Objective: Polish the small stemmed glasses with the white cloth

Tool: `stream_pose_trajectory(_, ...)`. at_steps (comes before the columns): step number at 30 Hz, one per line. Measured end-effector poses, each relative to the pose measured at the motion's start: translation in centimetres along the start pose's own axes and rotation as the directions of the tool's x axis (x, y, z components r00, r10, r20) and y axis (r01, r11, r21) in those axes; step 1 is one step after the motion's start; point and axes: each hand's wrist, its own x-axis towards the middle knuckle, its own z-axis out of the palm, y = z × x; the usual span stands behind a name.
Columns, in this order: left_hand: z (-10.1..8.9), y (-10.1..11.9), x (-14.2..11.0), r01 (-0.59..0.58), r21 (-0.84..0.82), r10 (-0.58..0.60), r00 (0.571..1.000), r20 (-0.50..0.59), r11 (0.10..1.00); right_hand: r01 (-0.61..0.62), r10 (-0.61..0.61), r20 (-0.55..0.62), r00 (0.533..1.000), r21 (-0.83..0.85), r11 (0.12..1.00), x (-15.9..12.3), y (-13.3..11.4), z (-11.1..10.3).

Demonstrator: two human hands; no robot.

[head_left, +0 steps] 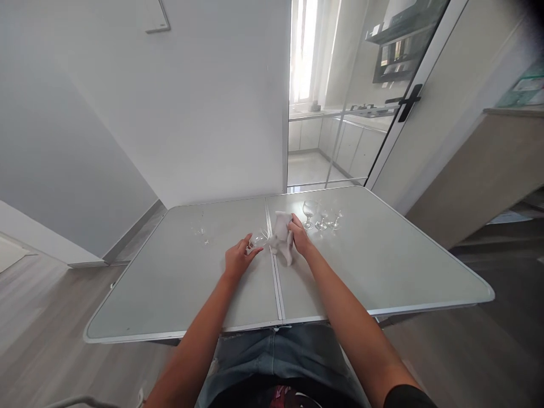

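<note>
Over the middle of the table, my left hand (240,256) grips a clear stemmed glass (259,238) by its bowl, thumb and fingers around it. The glass lies tilted sideways, its far end pointing right toward a white cloth (283,229). My right hand (300,233) holds that cloth pinched between thumb and fingers, and part of it hangs down near the glass. Whether the cloth touches the glass's base is hard to make out. Just right of my right hand stand several clear stemmed glasses, the nearest glass (308,214) upright.
A faint clear glass (204,235) is on the left part of the pale folding table (348,272), whose metal seam (278,292) runs down the middle. The white wall (212,141) borders the table's far edge. A glass door (331,153) with a black handle (410,102) is behind, at right.
</note>
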Motion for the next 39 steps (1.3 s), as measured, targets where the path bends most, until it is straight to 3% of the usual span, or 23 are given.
stream_pose_trajectory(2,0.0,0.1,0.0,-0.027,0.022,0.027,1.000,-0.006,0.999,0.008,-0.008,-0.006,1.000,-0.060,0.998,0.2,-0.1,-0.3)
stream_pose_trajectory(4,-0.1,0.1,0.0,-0.034,0.042,0.035,0.999,-0.020,0.999,0.113,-0.127,-0.051,0.991,-0.222,0.968,0.4,-0.6,-0.5)
stream_pose_trajectory(7,-0.2,-0.3,0.0,-0.038,0.082,0.042,0.998,-0.046,0.996,0.288,-0.373,-0.088,0.924,-0.482,0.828,0.2,-1.7,-0.8)
stream_pose_trajectory(9,-0.3,-0.5,0.0,-0.034,0.108,0.041,0.997,-0.071,0.994,0.292,-0.397,-0.118,0.910,-0.497,0.817,0.0,-2.3,-0.9)
stream_pose_trajectory(12,-0.2,-0.7,-0.1,-0.022,0.126,0.034,0.995,-0.094,0.992,0.139,-0.196,-0.181,0.964,-0.286,0.948,-0.3,-2.5,-0.7)
stream_pose_trajectory(15,-0.3,-0.6,-0.1,-0.032,0.107,0.043,0.994,-0.097,0.994,0.031,-0.063,-0.220,0.973,-0.150,0.988,-0.3,-2.1,0.0)
stream_pose_trajectory(17,-0.3,-0.4,0.0,-0.038,0.099,0.048,0.994,-0.098,0.994,-0.016,-0.014,-0.292,0.956,-0.100,0.995,-0.3,-1.7,0.3)
stream_pose_trajectory(20,-0.5,-0.3,0.0,-0.029,0.099,0.038,0.995,-0.090,0.995,-0.149,0.163,-0.412,0.896,0.065,0.987,-0.1,-0.8,0.6)
stream_pose_trajectory(22,-0.6,-0.1,0.0,-0.013,0.087,0.020,0.997,-0.081,0.996,-0.206,0.249,-0.421,0.872,0.146,0.968,0.0,-0.1,0.7)
stream_pose_trajectory(27,-0.7,0.1,0.0,0.007,0.048,-0.006,1.000,-0.029,0.999,-0.240,0.268,-0.357,0.895,0.120,0.963,0.0,0.7,1.7)
stream_pose_trajectory(32,-0.4,0.2,-0.2,-0.006,0.089,0.001,0.999,0.054,0.996,-0.016,0.005,-0.138,0.990,-0.080,0.997,-1.4,-0.4,3.4)
stream_pose_trajectory(35,-0.4,0.1,-0.4,-0.014,0.114,0.007,0.998,0.059,0.993,0.111,-0.112,0.007,0.994,-0.142,0.984,-2.4,-1.0,4.0)
stream_pose_trajectory(39,-0.5,0.0,-0.7,-0.037,0.109,0.028,0.996,0.086,0.993,0.056,-0.049,0.171,0.984,-0.035,0.998,-3.0,-0.9,4.0)
